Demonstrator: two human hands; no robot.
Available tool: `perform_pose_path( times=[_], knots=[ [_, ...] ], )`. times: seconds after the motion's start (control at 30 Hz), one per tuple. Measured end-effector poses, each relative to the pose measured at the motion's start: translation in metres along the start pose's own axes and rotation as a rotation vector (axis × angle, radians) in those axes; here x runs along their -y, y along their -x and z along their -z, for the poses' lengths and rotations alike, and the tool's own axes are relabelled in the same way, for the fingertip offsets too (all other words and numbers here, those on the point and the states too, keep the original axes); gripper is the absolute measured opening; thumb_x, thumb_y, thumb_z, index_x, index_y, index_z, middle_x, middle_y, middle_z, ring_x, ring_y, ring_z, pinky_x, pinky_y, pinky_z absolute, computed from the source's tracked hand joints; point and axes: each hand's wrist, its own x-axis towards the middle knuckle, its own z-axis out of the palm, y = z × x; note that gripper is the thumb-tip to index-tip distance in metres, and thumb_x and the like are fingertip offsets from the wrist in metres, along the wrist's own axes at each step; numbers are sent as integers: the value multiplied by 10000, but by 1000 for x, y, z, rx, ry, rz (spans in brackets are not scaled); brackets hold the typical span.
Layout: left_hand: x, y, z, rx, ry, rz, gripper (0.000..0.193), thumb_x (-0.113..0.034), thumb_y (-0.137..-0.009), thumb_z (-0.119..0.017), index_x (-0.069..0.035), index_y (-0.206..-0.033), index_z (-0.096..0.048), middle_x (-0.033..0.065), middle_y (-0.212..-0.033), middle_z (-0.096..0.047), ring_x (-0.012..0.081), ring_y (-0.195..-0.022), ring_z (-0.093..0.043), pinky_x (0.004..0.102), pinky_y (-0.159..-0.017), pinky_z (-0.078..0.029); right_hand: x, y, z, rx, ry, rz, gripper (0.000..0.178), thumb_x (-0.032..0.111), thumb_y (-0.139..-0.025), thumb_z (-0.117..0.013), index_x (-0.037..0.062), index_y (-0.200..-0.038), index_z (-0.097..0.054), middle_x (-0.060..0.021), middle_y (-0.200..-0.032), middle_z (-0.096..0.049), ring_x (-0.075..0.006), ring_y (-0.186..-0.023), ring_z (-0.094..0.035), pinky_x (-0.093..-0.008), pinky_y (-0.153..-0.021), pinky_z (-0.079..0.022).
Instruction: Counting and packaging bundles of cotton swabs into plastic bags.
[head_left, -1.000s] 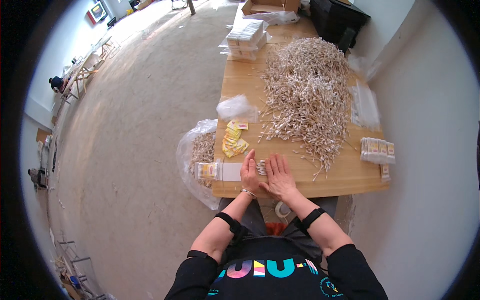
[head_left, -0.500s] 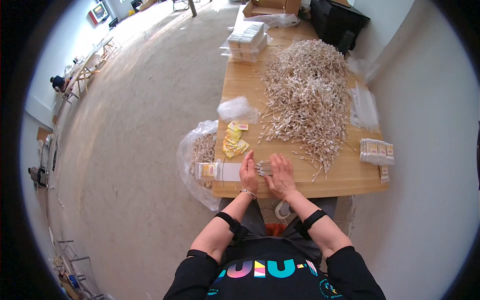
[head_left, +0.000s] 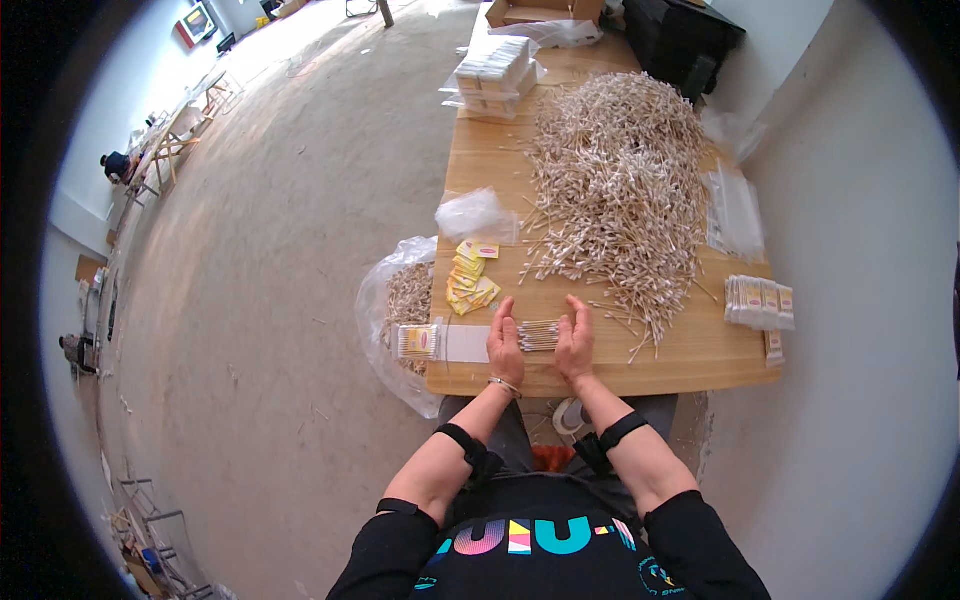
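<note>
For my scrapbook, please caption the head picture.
Left hand and right hand flank cotton swabs near a big swab pile.

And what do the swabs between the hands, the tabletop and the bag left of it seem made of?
Swabs: probably matte wooden sticks, being tan; pale end bulbs suggest cotton.
Tabletop: wood or wood-look laminate, smooth with a slight sheen; faint grain shows.
Bag: likely thin plastic film, glossy; it is see-through and crinkled.

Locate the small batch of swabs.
In the head view, just right of centre, the swab batch lies between the left hand and right hand, near the table edge.
</note>
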Motion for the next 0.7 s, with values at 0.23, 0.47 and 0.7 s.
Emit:
perform_pose_path(
  times=[0.23,0.47,0.7],
  knots=[
    [-3,0,-3,73,-119,-10,437,-263,-977,-360,37,-1291,-410,164,-1322,-436,228,-1245,-389,314,-1039,-284,4,4,-10,84,-260,-104,391,171,-921,-377,-21,-1257,-430,-175,-1296,-450,-266,-1244,-384,-332,-1040,-271],
    [-4,2,-3,27,70,72,510,-323,-975,-360,41,-1333,-344,160,-1371,-372,238,-1271,-355,333,-1059,-259,-1,2,5,188,200,154,388,110,-869,-433,-4,-1240,-447,-167,-1262,-474,-320,-1235,-381,-372,-1044,-277],
    [-1,0,-2,39,146,69,483,-295,-979,-357,51,-1316,-362,175,-1344,-399,242,-1259,-369,322,-1050,-274,-1,9,11,329,44,91,381,83,-853,-434,3,-1225,-453,-164,-1226,-487,-322,-1215,-389,-380,-1037,-283]
  ],
)
